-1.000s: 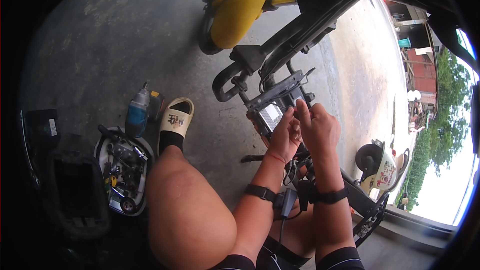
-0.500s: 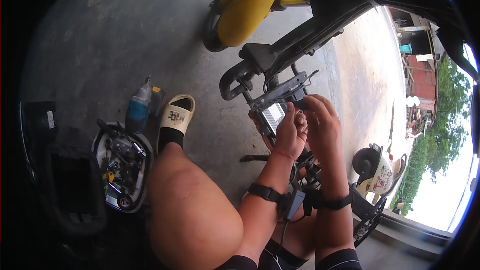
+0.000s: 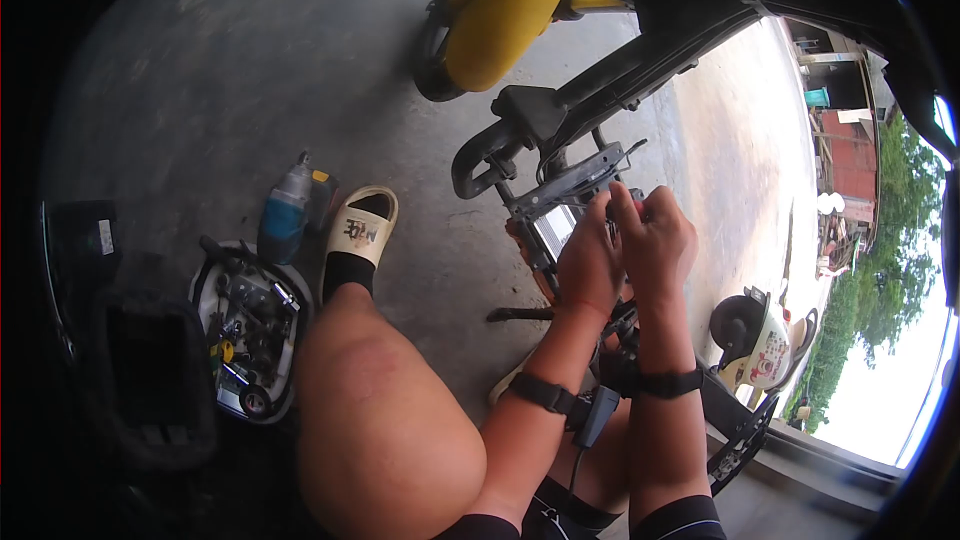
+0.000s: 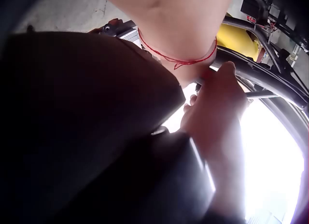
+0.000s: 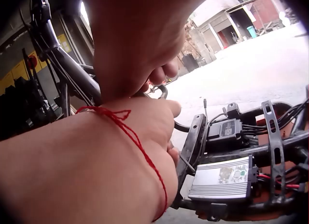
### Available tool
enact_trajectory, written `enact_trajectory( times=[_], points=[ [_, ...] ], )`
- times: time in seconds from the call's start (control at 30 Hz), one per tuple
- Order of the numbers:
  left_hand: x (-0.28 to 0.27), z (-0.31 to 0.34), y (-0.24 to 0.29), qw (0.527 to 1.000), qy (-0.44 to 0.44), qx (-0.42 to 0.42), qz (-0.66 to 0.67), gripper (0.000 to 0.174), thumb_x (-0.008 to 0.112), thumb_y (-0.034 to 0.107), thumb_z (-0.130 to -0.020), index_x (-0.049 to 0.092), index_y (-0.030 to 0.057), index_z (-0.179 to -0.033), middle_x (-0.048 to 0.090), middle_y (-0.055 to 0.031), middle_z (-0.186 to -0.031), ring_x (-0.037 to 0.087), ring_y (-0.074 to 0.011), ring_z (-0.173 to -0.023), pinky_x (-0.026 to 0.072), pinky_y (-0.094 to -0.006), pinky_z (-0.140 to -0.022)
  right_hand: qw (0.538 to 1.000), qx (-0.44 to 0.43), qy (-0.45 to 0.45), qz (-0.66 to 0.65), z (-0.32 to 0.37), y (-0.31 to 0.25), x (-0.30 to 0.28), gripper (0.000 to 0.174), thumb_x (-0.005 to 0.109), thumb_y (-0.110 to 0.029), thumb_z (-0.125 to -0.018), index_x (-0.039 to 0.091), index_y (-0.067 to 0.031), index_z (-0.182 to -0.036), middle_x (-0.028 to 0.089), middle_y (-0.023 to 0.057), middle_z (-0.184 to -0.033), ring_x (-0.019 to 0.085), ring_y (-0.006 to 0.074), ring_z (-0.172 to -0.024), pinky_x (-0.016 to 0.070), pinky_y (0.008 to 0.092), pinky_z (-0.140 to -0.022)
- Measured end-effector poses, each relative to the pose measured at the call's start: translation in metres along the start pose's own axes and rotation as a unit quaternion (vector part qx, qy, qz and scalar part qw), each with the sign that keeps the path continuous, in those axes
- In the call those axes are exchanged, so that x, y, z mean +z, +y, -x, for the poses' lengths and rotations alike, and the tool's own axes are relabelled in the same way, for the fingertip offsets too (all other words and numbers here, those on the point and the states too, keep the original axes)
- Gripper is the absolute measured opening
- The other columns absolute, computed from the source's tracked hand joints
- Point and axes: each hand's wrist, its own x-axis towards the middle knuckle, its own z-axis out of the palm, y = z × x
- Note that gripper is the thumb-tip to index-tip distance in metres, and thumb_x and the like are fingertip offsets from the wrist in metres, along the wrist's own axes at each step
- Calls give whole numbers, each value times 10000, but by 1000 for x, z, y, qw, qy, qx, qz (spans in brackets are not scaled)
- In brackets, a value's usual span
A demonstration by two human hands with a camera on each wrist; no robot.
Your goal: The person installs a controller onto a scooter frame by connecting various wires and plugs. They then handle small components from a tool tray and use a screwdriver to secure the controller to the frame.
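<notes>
Both hands are together in front of a black metal vehicle frame (image 3: 610,50). The left hand (image 3: 592,265) has curled fingers and grips at a black cable (image 5: 163,91), which loops behind the hands in the right wrist view. Close against it, the right hand (image 3: 660,245) grips a small thing with a red part (image 3: 641,207); fingers hide most of it. Just beyond the hands lie a slotted black bracket (image 3: 570,183), a finned silver controller (image 5: 222,178) and a black module with wires (image 5: 224,132).
On the floor at left stand a blue cordless impact driver (image 3: 285,215) and a white tray (image 3: 203,305) of sockets and tools, beside a dark open bin (image 3: 205,410). A slippered foot (image 3: 360,230) is near. Behind are a yellow vehicle part (image 3: 500,20) and a white scooter (image 3: 765,350).
The left hand has turned and moved right, tight against the right hand. The right hand's fingers have curled in after reaching out, and a red part now shows there. The view has shifted slightly.
</notes>
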Motion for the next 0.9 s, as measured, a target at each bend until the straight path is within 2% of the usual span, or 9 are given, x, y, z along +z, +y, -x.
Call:
enact_trajectory(
  times=[0.13,0.2,0.23,0.3,0.53,0.67,0.73,0.8,0.9],
  points=[
    [-11,-3,0,997,14,34,-75,352,560,209,-934,541,99,-1268,669,-147,-1076,649,-347,-989,521,-441,-814,996,22,-70,51,2,-10,-8,437,729,-480,-821,590,-69,-768,635,108,-691,639,320,-631,485,398,-568],
    [-11,-6,-5,997,30,58,-53,322,563,223,-941,564,91,-1234,681,-146,-1037,654,-343,-974,522,-426,-798,997,-61,-27,-28,6,-12,-9,331,738,-356,-834,641,-51,-918,663,133,-899,666,305,-770,516,384,-660],
    [-11,-7,-5,995,45,81,-32,297,565,236,-947,586,83,-1201,694,-145,-998,660,-339,-959,522,-411,-782,997,-63,-28,-28,7,-12,-11,331,738,-356,-834,641,-51,-918,663,133,-899,666,305,-770,516,384,-660],
    [-11,-5,-4,995,46,81,-43,321,578,212,-937,563,100,-1238,683,-146,-1029,657,-344,-967,524,-427,-794,983,-112,-84,-120,7,-10,-16,285,727,-205,-841,646,-46,-1064,640,145,-1051,668,293,-878,527,375,-743],
    [-9,2,5,998,-26,18,-46,456,604,214,-934,463,133,-1360,666,-172,-1065,655,-360,-968,524,-459,-768,980,-97,-85,-149,-3,7,-16,227,718,-128,-843,652,-37,-1039,657,150,-957,676,294,-810,531,373,-721],
    [-3,4,2,998,-43,14,-49,492,603,233,-937,434,136,-1389,663,-180,-1059,656,-366,-948,525,-459,-750,989,-58,-85,-102,-13,11,-15,228,718,-218,-861,649,-17,-943,658,167,-854,660,337,-759,513,393,-675],
    [6,4,-5,997,11,54,-50,522,624,274,-924,448,164,-1403,675,-128,-858,668,-306,-760,512,-429,-664,993,-32,-88,-75,-18,11,-14,275,716,-276,-870,645,-12,-903,656,176,-808,652,354,-740,506,399,-663],
    [9,4,-9,997,14,56,-58,518,626,270,-922,454,163,-1399,668,-123,-832,664,-301,-746,509,-427,-658,992,45,-114,6,-24,9,-14,460,651,-466,-890,644,-15,-800,645,197,-722,645,375,-714,498,423,-652],
    [13,4,-13,996,18,56,-62,508,629,270,-921,468,160,-1390,656,-115,-792,660,-294,-727,504,-424,-650,988,69,-103,95,-25,14,-9,600,566,-596,-892,646,-22,-737,643,209,-691,648,380,-702,496,440,-648]
  ],
)
